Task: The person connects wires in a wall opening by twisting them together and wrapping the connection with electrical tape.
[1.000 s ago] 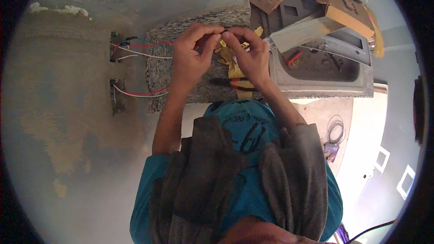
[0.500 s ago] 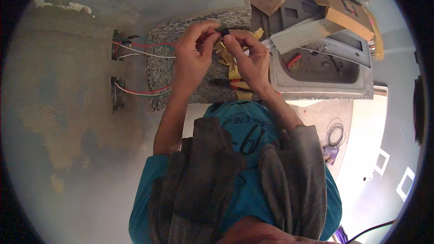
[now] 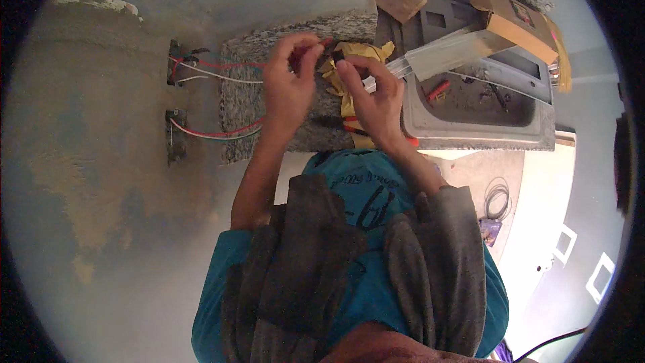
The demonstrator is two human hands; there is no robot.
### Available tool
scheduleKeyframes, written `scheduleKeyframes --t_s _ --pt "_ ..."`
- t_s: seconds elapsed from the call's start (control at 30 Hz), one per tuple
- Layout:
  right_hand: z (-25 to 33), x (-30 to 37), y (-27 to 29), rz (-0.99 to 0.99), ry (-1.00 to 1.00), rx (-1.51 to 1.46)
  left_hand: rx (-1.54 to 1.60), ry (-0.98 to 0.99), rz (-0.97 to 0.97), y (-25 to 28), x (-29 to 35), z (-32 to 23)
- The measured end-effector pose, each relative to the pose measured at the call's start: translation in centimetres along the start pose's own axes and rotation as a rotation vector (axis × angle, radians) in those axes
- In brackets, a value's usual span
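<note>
Over the granite counter my left hand [image 3: 290,84] pinches a red wire [image 3: 327,42], whose end sticks out past the fingertips. My right hand [image 3: 377,87] faces it with a gap between them, thumb and fingers closed on a small black piece [image 3: 338,58], too small to make out further. Red and white wires [image 3: 228,66] run from the upper wall box [image 3: 177,62] toward my left hand. Beneath the hands lies crumpled yellow wrapping [image 3: 349,87]. A black tool with red-orange handles [image 3: 329,122] rests on it, partly hidden by my right wrist.
A second wall box [image 3: 176,137] with red, white and green wires sits below the first. On the right, a sink [image 3: 418,121] holds a red-handled tool [image 3: 439,90]. Clear plastic strips and an open cardboard box [image 3: 517,20] lie across it. Coiled cable [image 3: 497,200] is on the floor.
My hands have drawn slightly apart. The red wire's end and the black piece, close together before, now show separately. The black piece has dropped a little lower with my right hand.
</note>
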State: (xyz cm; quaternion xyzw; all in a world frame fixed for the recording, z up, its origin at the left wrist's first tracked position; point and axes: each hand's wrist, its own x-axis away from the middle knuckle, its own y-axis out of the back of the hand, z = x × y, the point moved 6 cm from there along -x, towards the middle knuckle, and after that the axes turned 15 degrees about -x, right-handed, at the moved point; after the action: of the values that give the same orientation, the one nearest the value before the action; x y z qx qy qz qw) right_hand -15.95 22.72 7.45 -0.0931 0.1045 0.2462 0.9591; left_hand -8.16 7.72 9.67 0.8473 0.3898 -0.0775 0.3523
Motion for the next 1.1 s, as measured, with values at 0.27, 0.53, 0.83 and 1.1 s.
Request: scheduleKeyframes --t_s 0.27,0.53,0.83,1.1 --pt "0.0 -0.4 0.1 0.0 -0.036 -0.063 0.043 -0.052 0.002 0.0 -0.3 -0.6" --pt "-1.2 -1.6 -0.8 0.044 -0.081 -0.109 -0.075 -0.114 0.031 0.3 -0.1 -1.1" --pt "-1.5 -1.9 -0.5 0.048 -0.127 -0.171 -0.14 -0.242 -0.009 -0.1 -0.4 -1.7" --pt "-2.5 -2.2 -0.5 0.057 -0.192 -0.189 -0.17 -0.293 -0.035 0.2 -0.6 -2.5"
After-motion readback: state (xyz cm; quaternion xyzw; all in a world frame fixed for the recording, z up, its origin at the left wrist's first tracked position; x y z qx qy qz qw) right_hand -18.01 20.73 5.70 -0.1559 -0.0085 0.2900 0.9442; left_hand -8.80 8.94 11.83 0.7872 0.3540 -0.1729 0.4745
